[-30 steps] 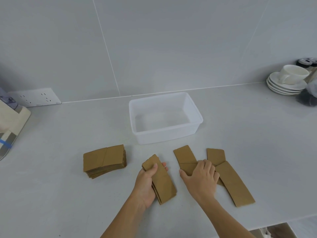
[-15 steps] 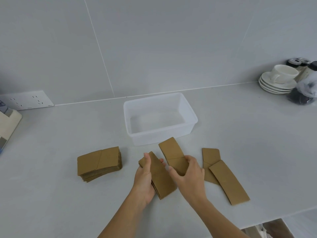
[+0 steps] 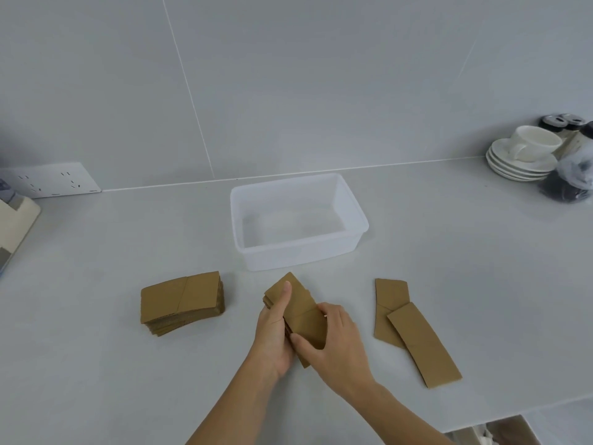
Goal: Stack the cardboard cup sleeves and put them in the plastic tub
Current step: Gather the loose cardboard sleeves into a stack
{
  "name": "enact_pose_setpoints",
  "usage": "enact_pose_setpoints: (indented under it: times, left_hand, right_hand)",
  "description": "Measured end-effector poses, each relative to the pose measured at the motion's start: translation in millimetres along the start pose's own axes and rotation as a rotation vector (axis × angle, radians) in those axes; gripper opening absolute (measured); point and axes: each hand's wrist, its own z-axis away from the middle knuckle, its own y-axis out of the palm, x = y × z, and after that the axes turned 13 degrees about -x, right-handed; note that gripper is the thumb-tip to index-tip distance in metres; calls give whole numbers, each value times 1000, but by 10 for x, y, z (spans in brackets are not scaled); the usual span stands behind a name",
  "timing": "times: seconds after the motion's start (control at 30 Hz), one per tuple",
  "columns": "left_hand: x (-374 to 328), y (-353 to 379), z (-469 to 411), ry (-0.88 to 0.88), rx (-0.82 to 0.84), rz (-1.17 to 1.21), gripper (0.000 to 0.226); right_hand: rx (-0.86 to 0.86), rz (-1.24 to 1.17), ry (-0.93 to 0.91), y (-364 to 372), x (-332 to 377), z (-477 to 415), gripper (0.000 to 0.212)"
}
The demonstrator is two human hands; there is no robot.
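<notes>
A small stack of flat brown cardboard cup sleeves [image 3: 300, 303] lies on the counter just in front of the translucent plastic tub [image 3: 298, 256], which holds nothing. My left hand [image 3: 274, 332] grips the stack's left edge, thumb on top. My right hand [image 3: 337, 340] holds the stack's near right end, pressing the top sleeve onto it. A thicker stack of sleeves [image 3: 181, 300] sits to the left. Two loose sleeves lie to the right, one long sleeve [image 3: 423, 345] overlapping the other sleeve [image 3: 390, 295].
White saucers with a cup [image 3: 526, 152] and dark jars [image 3: 571, 184] stand at the back right. A wall socket [image 3: 53, 181] and a cream object [image 3: 14, 226] are at the far left. The counter's front edge [image 3: 513, 412] runs at the lower right.
My right hand picked one loose sleeve from the right group, carried it left and laid it on the stack held by my left hand.
</notes>
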Motion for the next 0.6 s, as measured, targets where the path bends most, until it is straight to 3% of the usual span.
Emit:
enact_pose_setpoints:
  times: [0.13, 0.27, 0.4, 0.6]
  left_hand:
    - [6, 57, -42, -6, -42, -12, 47]
    - [88, 189, -61, -44, -41, -16, 48]
    - [201, 347, -72, -43, -28, 0, 45]
    - [348, 560, -70, -72, -7, 2, 37]
  right_hand:
    - [71, -25, -12, -67, -46, -83, 64]
    - [93, -72, 14, -223, -186, -158, 66]
    - [44, -68, 68, -432, -399, -207, 68]
    - [-132, 34, 50, -721, -729, -196, 51]
